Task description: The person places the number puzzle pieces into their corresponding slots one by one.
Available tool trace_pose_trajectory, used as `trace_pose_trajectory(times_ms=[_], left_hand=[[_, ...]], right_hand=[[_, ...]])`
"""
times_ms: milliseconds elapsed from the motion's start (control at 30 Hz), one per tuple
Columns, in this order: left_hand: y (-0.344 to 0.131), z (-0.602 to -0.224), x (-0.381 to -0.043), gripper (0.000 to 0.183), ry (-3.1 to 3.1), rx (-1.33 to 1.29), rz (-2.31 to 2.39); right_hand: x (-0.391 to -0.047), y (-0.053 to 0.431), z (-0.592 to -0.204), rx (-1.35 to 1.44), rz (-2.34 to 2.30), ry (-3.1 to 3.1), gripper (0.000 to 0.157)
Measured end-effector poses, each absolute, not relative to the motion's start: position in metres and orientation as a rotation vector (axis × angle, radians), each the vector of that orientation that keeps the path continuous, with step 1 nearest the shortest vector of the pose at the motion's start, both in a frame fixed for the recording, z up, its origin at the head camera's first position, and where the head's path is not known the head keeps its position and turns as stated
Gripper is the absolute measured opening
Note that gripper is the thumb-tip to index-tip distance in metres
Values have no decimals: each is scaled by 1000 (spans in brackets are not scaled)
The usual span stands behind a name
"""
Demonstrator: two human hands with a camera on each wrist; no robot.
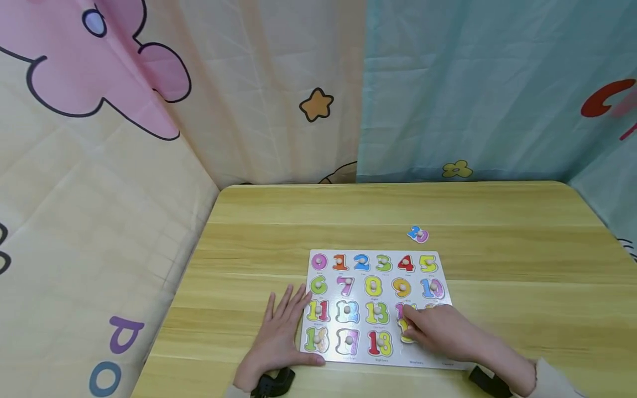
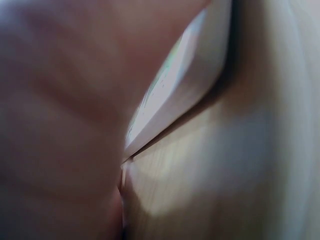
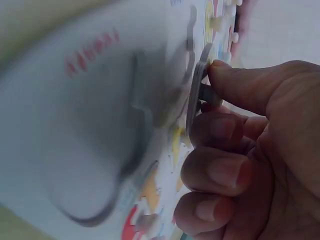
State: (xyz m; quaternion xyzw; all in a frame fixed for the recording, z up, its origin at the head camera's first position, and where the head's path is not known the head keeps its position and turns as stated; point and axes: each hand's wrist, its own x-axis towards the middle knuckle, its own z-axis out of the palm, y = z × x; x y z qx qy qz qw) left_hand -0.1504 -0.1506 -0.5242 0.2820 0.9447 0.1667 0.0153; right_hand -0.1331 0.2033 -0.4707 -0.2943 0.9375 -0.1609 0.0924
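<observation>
A white number puzzle board (image 1: 405, 354) lies on the table, with knobbed number pieces in its recesses. My left hand (image 1: 281, 337) rests with spread fingers along the board's left edge, its thumb at the near left corner. In the left wrist view, blurred skin hides much of the board's edge (image 2: 185, 90). My right hand (image 1: 443, 331) pinches a number puzzle piece (image 3: 197, 95) by its knob, between thumb and index finger. The piece is tilted on edge above the board, and a yellow part shows in the head view. An outlined recess (image 3: 125, 175) lies beside it.
Beyond the board's far edge lies a loose blue and purple number piece (image 1: 418, 234). The wooden table (image 1: 249, 249) reaches back to patterned curtains (image 1: 273, 138). Dark wrist camera mounts (image 1: 275, 382) sit at both wrists.
</observation>
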Motion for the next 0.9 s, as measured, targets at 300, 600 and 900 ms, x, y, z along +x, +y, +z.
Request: trace_pose_trajectory(times_ms=[300,600,900], left_hand=[[-150,-523,-151,129,2926,866,515],[-150,-524,-151,129,2922,862,531],[-150,-524,-150,129,2929,861,543]], right_hand=[[-108,211,-485,-911,-549,2800,20],[-106,203,-489,-902,-501,2875,22],[-102,199,-493,-850,-493,2922,26]])
